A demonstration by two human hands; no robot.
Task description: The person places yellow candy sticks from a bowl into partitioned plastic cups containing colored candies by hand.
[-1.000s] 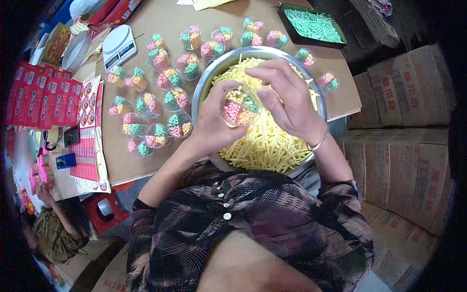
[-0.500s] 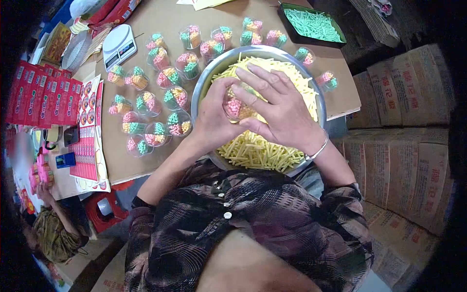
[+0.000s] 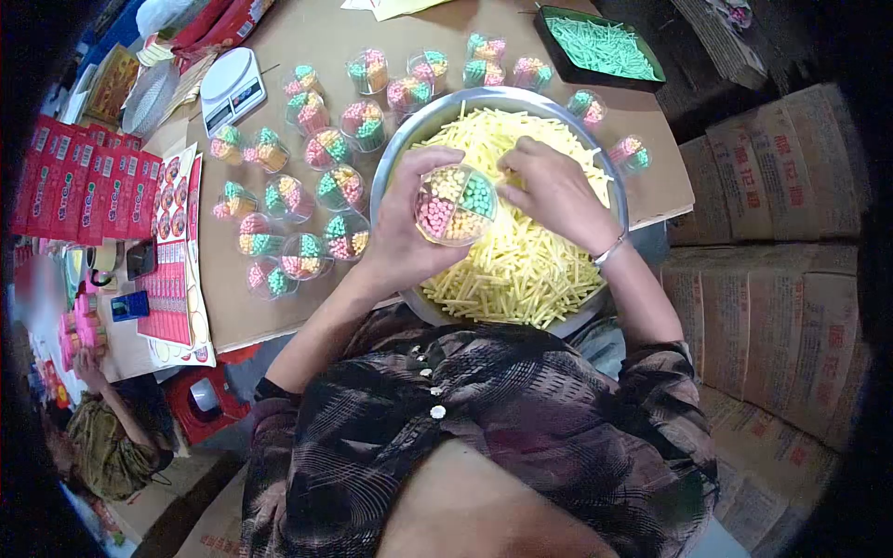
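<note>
My left hand (image 3: 406, 232) is wrapped round a clear round cup (image 3: 456, 205), tilted so its top shows four sections of pink, green, yellow and pale orange sticks. Beneath both hands is a large metal bowl (image 3: 383, 167) full of loose yellow sticks (image 3: 521, 279). Over the bowl's right part, my right hand (image 3: 558, 195) has its fingers curled with thumb and forefinger close together, just right of the cup; whether a stick is between them is too small to tell.
Several filled cups (image 3: 363, 124) stand left of and behind the bowl. A black tray of green sticks (image 3: 600, 48) lies back right, a white scale (image 3: 231, 88) back left. Red packets (image 3: 88, 181) and a co-worker's arm (image 3: 121, 409) are at left; cartons (image 3: 781, 167) at right.
My right hand has come off the cup's top and moved right, its fingers curling in. The cup in my left hand now shows its whole top.
</note>
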